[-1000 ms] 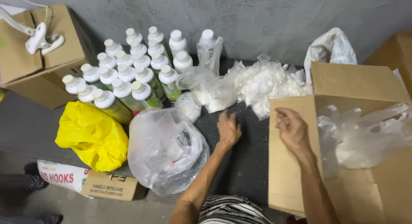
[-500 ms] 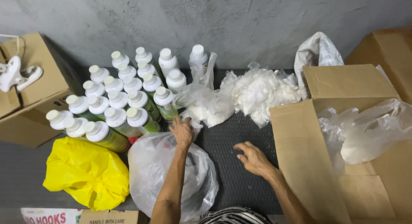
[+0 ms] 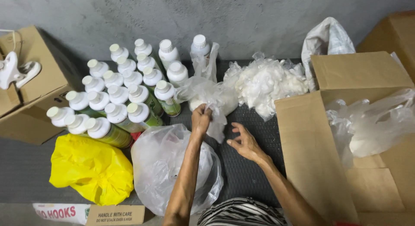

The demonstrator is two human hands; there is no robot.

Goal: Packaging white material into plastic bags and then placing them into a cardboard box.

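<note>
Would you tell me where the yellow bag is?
In the head view, the yellow bag lies lower left, below the white-capped bottles, beside the large clear bag.

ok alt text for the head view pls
Seen from above, the left hand grips a thin clear plastic bag while the open right hand hovers beside it. White-capped bottles stand to the left, and an open cardboard box sits on the right.

A storeroom or packing area, not a home room: bare grey concrete wall [image 3: 242, 18] at twelve o'clock, cardboard boxes [image 3: 346, 135] at three and nine, rows of identical white-capped bottles [image 3: 125, 96] at eleven, loose plastic bags [image 3: 263, 81] on a dark mat [image 3: 246, 174].
</note>
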